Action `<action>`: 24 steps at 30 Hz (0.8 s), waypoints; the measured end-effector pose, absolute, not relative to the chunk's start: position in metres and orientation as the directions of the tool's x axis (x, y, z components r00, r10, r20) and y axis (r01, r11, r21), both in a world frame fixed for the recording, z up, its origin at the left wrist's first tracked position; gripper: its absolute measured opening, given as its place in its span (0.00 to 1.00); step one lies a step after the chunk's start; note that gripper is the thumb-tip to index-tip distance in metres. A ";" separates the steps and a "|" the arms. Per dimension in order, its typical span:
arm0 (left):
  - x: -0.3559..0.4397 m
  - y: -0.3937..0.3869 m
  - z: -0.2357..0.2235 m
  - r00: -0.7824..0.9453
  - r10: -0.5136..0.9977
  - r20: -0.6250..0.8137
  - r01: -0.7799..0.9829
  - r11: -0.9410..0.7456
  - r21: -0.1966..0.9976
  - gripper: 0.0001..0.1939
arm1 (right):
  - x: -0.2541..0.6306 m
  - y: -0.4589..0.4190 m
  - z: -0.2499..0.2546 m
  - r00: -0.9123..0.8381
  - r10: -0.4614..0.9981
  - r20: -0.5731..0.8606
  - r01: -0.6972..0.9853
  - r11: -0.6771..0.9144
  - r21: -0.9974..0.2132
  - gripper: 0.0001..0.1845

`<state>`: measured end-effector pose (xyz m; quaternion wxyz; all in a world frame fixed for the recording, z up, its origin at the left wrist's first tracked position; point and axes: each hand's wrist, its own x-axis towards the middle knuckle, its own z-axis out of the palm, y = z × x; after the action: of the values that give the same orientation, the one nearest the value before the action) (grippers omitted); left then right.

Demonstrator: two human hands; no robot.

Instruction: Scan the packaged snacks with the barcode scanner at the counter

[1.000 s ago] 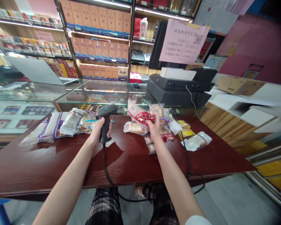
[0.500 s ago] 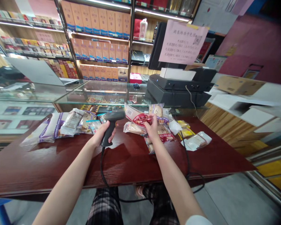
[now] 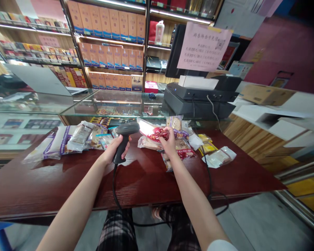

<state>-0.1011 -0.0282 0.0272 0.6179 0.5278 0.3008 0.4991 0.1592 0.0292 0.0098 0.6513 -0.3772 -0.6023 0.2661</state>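
My left hand is wrapped round the grip of a black barcode scanner, whose head points right. Bright light from it falls on the pale end of a red snack packet. That packet is pinched at its right end by my right hand, which holds it above other packets. Under and behind it lie a clear-wrapped bread and a bagged bread with a purple band. Further left is a pile of packaged snacks, among them a white and purple bag.
The dark red table carries everything. A black cable runs from the scanner over the front edge. Right of the pile lie yellow packets and a white packet. Behind stand a glass display case and a black cash register.
The scanner's light has come on and now whitens the packet's barcode end. The packet has tilted slightly; both hands are otherwise nearly still.
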 end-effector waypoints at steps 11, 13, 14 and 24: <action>-0.099 -0.029 0.029 0.292 0.948 0.129 -0.270 -0.048 0.962 0.30 | 0.160 0.027 0.012 0.135 0.806 0.576 0.118 0.564 -0.817 0.17; -0.099 -0.029 0.028 0.285 0.950 0.124 -0.260 -0.048 0.964 0.30 | 0.160 0.028 0.012 0.127 0.807 0.577 0.114 0.566 -0.817 0.17; -0.100 -0.029 0.028 0.281 0.952 0.121 -0.257 -0.047 0.965 0.30 | 0.160 0.028 0.012 0.122 0.807 0.578 0.115 0.567 -0.816 0.17; -0.097 -0.026 0.029 0.217 0.967 0.135 -0.239 -0.081 0.968 0.30 | 0.163 0.021 0.010 0.123 0.686 0.717 0.409 0.623 -0.666 0.18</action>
<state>-0.0972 -0.0265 0.0292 0.5808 0.5207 0.3493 0.5192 0.1626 0.0206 0.0102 0.6211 -0.4194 -0.6527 0.1113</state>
